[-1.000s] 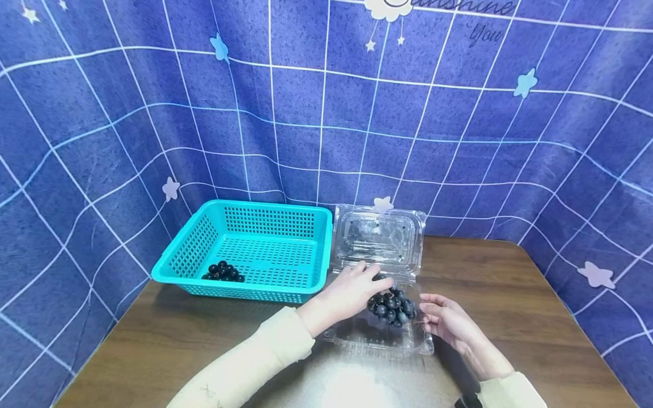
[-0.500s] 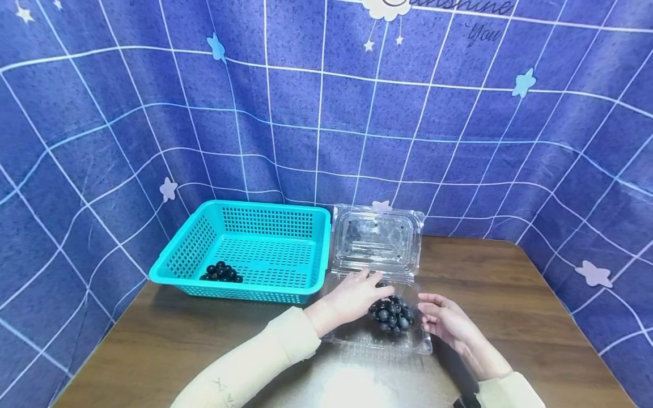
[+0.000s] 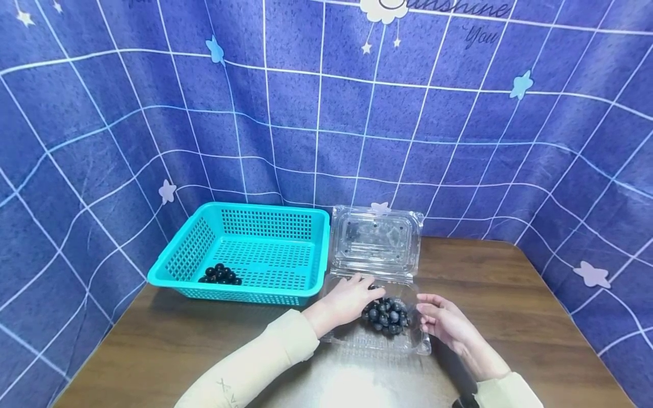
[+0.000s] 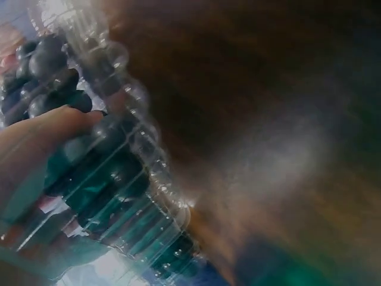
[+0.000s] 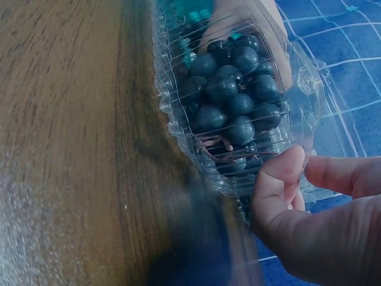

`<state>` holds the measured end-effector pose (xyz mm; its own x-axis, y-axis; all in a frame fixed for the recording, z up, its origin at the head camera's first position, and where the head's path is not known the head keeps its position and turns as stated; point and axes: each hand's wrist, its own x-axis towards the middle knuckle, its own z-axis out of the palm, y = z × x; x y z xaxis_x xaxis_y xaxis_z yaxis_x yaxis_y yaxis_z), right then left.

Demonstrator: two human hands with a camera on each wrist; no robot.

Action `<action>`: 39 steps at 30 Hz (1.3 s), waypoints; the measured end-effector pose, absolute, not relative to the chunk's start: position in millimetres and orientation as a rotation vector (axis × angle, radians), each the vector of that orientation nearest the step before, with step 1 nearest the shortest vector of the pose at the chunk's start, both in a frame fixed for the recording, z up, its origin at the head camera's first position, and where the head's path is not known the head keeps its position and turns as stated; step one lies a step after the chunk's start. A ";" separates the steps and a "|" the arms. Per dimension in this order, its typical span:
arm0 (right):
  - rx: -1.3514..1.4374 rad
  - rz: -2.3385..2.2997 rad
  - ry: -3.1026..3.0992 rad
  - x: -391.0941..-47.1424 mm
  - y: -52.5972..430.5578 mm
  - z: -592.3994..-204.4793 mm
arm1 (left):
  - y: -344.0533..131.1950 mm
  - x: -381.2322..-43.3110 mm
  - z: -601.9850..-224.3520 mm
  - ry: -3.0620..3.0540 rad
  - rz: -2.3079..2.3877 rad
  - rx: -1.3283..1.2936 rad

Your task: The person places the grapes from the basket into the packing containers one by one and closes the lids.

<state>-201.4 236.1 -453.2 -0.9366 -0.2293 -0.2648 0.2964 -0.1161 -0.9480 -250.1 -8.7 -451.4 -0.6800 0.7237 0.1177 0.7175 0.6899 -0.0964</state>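
The left hand [image 3: 348, 298] has its fingers curled round the grapes [image 3: 389, 318], plump, blue-black, dusty-skinned, bunched in the open clear box [image 3: 374, 343], whose rim the right hand [image 3: 448, 324] pinches. A smaller, glossier cluster [image 3: 220, 275] lies in the turquoise basket [image 3: 275, 258].

A brown table [image 3: 474, 283] (shiny in front) carries a teal basket [image 3: 240, 293] and an open clear box [image 3: 377, 233].
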 end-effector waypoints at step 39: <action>0.012 -2.120 1.804 -204.5 240.0 -452.3 | -25.3 -235.3 -415.7 -2.755 0.041 -1.281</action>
